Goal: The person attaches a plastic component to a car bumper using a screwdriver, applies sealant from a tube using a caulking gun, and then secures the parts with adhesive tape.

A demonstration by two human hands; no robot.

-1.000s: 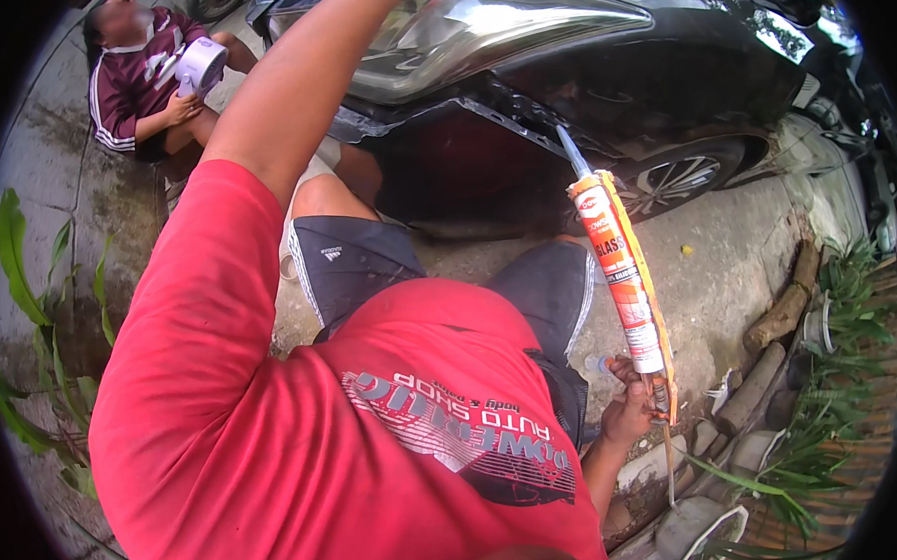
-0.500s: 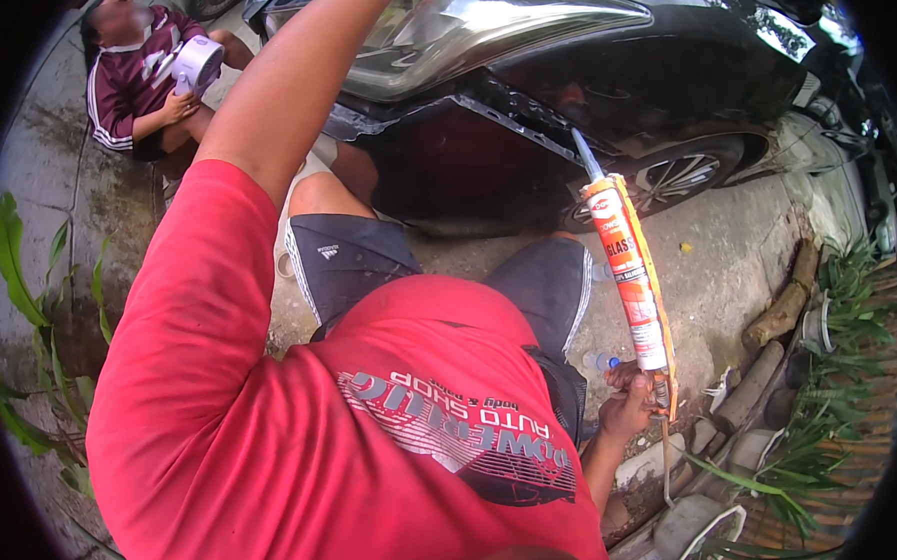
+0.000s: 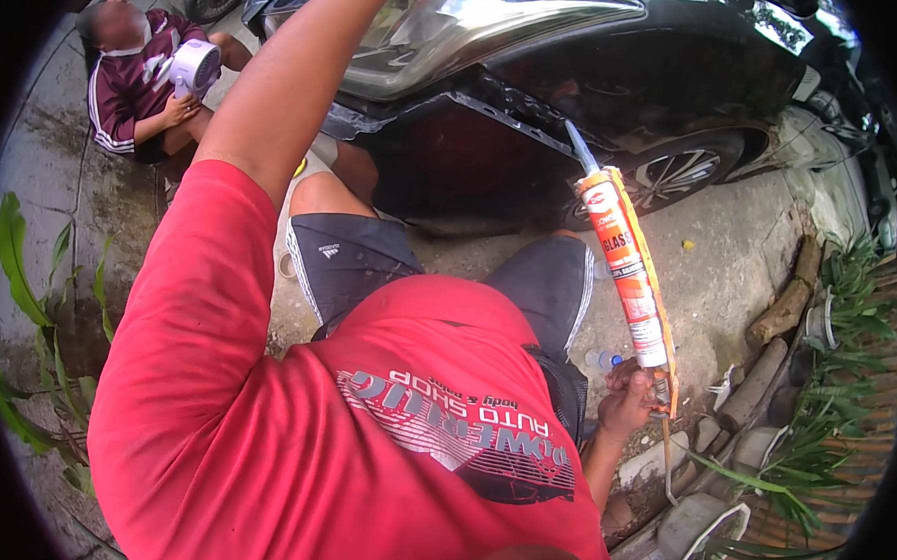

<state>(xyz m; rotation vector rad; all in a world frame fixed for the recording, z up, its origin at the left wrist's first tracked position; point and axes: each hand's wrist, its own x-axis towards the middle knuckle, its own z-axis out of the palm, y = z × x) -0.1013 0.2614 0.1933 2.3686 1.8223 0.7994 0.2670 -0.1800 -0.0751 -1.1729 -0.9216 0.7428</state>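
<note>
My right hand (image 3: 626, 402) is closed around the handle end of an orange caulking gun (image 3: 671, 390). A white, red and orange sealant cartridge (image 3: 624, 257) sits in the gun, which stands almost upright in the view. Its pale nozzle (image 3: 583, 149) points toward the black car's front fender (image 3: 650, 71), close to an open seam by the dark bumper (image 3: 453, 160); whether the tip touches cannot be told. My left arm (image 3: 294, 77) reaches up across the headlight (image 3: 488, 28), and its hand lies beyond the upper edge of the picture.
A person in a maroon shirt (image 3: 144, 78) sits at the far left, holding a small fan (image 3: 195, 68). The front wheel (image 3: 679, 175) is behind the nozzle. A blue-capped bottle (image 3: 610, 360), logs (image 3: 753, 387), pots (image 3: 700, 529) and plants (image 3: 843, 373) stand at the right.
The caulking gun's nozzle has shifted slightly left and up, still in my right hand. The seated person's head has turned a little. My left arm has barely moved.
</note>
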